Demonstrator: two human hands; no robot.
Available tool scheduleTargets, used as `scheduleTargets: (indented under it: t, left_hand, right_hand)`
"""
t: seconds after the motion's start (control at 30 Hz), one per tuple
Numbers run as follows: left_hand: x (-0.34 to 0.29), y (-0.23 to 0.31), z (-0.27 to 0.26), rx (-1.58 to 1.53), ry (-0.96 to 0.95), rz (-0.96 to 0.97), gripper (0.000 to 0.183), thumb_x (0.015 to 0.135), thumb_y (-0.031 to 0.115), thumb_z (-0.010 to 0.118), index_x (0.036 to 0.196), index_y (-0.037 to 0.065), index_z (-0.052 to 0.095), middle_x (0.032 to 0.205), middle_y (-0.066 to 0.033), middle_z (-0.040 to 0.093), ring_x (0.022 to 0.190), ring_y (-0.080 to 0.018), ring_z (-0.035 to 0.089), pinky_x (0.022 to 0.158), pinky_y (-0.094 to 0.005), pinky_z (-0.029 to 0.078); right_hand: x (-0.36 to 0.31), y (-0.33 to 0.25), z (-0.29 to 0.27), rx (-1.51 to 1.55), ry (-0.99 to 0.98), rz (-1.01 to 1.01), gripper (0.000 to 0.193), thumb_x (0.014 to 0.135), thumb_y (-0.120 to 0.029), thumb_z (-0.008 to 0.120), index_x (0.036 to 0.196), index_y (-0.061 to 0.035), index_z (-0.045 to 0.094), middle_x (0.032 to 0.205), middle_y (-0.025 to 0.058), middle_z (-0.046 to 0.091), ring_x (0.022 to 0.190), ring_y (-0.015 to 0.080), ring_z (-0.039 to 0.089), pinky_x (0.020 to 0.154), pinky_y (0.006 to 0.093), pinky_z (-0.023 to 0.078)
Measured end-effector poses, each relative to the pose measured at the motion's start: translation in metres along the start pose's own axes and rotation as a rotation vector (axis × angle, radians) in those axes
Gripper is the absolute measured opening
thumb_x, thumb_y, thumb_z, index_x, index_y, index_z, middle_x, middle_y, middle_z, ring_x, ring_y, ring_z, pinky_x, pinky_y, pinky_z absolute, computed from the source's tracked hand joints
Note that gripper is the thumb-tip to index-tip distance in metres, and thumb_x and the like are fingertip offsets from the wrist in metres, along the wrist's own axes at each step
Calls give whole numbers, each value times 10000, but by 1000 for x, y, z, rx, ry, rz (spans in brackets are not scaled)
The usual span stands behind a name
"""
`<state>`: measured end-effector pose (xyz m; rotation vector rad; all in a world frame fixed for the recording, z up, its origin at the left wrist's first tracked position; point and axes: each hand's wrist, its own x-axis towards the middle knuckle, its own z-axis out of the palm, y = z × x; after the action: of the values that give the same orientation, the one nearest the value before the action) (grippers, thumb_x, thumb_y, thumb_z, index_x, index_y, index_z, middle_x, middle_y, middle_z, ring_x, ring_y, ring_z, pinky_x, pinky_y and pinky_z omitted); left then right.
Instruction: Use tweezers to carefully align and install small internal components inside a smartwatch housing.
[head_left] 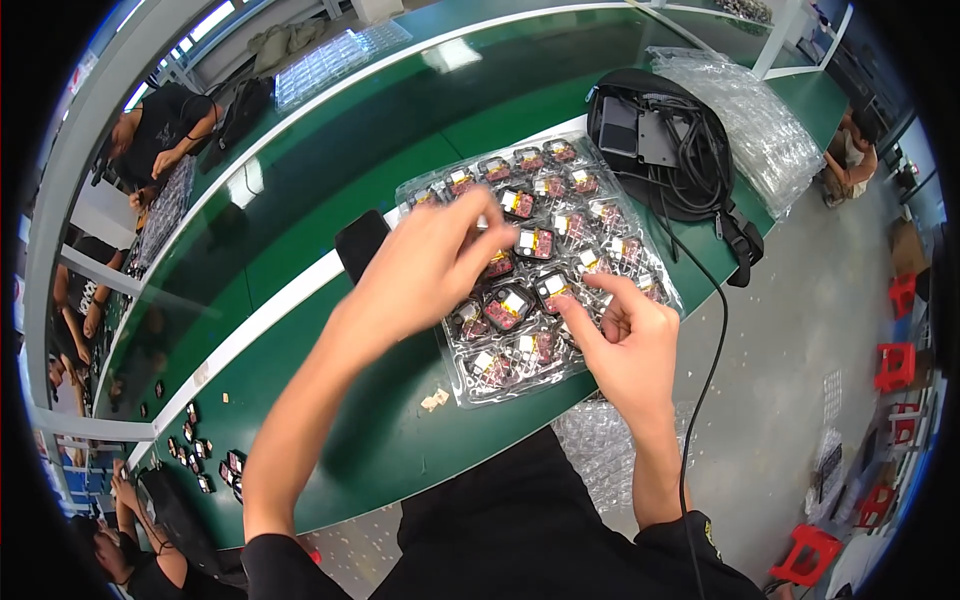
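A clear plastic blister tray [480, 388] lies on the green bench in front of me, filled with small square black-cased modules showing red circuit boards and white and yellow parts. Over its left half is my left hand [425, 262], blurred, with thumb and forefinger bent close together; whether anything is between them is hidden. My right hand [638, 345] rests low over the tray's right side, thumb and forefinger apart. Its thumb tip is at the edge of one module [552, 286]. Another module [508, 306] sits tilted nearer to me, and one more [535, 243] lies between the hands.
A dark flat object [361, 243] lies left of the tray. At its far right stands an open black case [660, 135] with cables; one cable runs down past my right arm. Stacked clear trays [745, 130] lie beyond. Loose modules [192, 450] lie at left. Other people work along the left.
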<state>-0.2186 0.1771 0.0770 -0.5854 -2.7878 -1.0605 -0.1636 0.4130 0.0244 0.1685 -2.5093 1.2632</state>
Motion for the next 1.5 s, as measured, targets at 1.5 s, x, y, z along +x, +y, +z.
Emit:
scheduleTargets:
  t: [1.5]
  left_hand:
    - [-234,-149,-153,417,368,-367,185,994,108,750,1115,-32,736,1156,-175,755,1116,-346,737,1029,-407,540]
  right_hand:
    - [124,20,10,-293,-269,-258,476,888,-290,856,1282,-33,783,705,137,683,631,177,657,650,388,520]
